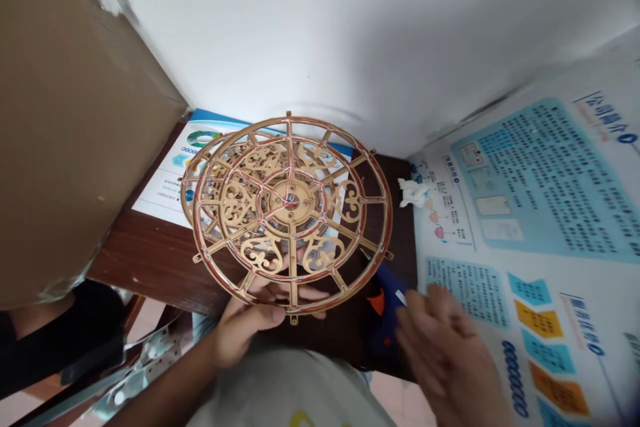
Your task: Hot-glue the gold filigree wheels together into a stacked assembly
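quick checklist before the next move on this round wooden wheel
1. Left hand supporting the round tan laser-cut wooden lattice wheel: ok, fingers curl under its lower rim.
2. Wheel's two layers lined up: not ok, the rear layer sits offset to the left.
3. Thin red lines along the rim: cannot tell whether they are wet or dry.
4. Blue handheld tool with an orange patch within reach: ok, it lies beside the right hand.
5. Right hand's contact with that tool: cannot tell, the hand is blurred.
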The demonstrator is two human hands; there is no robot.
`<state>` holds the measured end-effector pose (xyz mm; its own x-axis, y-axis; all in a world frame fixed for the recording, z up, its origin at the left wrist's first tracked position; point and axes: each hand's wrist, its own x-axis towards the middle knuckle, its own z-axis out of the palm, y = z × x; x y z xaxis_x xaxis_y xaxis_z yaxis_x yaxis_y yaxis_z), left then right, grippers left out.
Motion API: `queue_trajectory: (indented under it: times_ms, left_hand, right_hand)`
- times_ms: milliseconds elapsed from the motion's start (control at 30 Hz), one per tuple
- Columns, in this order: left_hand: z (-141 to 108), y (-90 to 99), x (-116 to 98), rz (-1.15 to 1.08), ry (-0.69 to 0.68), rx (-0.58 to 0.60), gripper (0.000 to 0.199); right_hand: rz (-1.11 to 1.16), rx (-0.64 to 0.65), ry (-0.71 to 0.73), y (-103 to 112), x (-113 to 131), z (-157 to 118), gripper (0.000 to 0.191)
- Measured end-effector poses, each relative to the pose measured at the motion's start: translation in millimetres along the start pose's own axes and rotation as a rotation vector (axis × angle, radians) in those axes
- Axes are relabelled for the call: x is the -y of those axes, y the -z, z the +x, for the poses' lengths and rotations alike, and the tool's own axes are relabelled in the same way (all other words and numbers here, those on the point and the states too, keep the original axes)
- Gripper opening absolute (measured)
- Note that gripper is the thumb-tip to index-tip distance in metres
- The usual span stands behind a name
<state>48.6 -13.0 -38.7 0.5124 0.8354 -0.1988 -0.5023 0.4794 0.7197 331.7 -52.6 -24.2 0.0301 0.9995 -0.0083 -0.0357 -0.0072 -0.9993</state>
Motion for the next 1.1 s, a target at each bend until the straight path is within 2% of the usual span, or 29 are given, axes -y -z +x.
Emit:
queue_trajectory:
  times_ms: [67,100,133,200,267,367,433,500,567,633,700,733,767,867,933,1100]
  left_hand:
    - [-1,4.3,-1,0.004,0.004,-0.002,0.063]
    - [-2,6.6,-1,0.01,0.0,0.007,0.061]
    - [-2,8.6,0,0.017,-0.004,0.018,0.059]
    - [-3,11.4,-1,0.033,-0.007,0.031,0.057]
    - [-3,12.2,-2,0.064,0.008,0.025,0.055]
    - [-1,11.8,-4,0.118,0.028,-0.015,0.054]
    - [0,11.5,-6,0.115,0.018,-0.034,0.055]
    - [1,10.5,-9,0.08,0.009,-0.046,0.058]
    - [1,7.9,-13,0.051,0.025,-0.075,0.061]
    - [-2,4.0,-18,0.04,0.072,-0.102,0.064]
    - [-6,0.2,-23,0.04,0.134,-0.109,0.067]
    - [-9,-1.0,-25,0.044,0.163,-0.113,0.069]
    - [-12,-1.6,-26,0.057,0.189,-0.126,0.071]
    - [-20,0.6,-25,0.116,0.234,-0.186,0.074]
    - [-24,3.3,-23,0.153,0.254,-0.22,0.071]
    - [-33,1.3,-18,0.249,0.274,-0.342,0.049]
  right_hand:
    - [0.144,-0.078,-0.195,-21,-7,1,0.034]
    - [0.182,-0.06,-0.271,-31,-9,2,0.03]
    - [0.182,0.012,-0.308,-40,-10,4,0.031]
    - [0.125,0.196,-0.332,-55,-7,9,0.047]
    - [0.024,0.361,-0.378,-66,-3,14,0.051]
    - [-0.142,0.447,-0.442,-75,-1,14,0.05]
    - [-0.171,0.424,-0.417,-73,-3,9,0.053]
    - [-0.054,0.348,-0.336,-65,-5,5,0.054]
    - [0.133,0.234,-0.219,-56,-5,5,0.058]
    - [0.243,0.063,-0.124,-46,-1,13,0.057]
    - [0.203,-0.095,-0.102,-39,6,24,0.045]
    - [0.163,-0.137,-0.102,-36,11,30,0.032]
    - [0.119,-0.156,-0.101,-33,17,34,0.019]
    - [-0.004,-0.09,-0.082,-31,33,41,0.026]
    - [-0.072,-0.056,-0.083,-32,41,41,0.021]
    - [-0.156,-0.044,-0.11,-35,51,45,0.018]
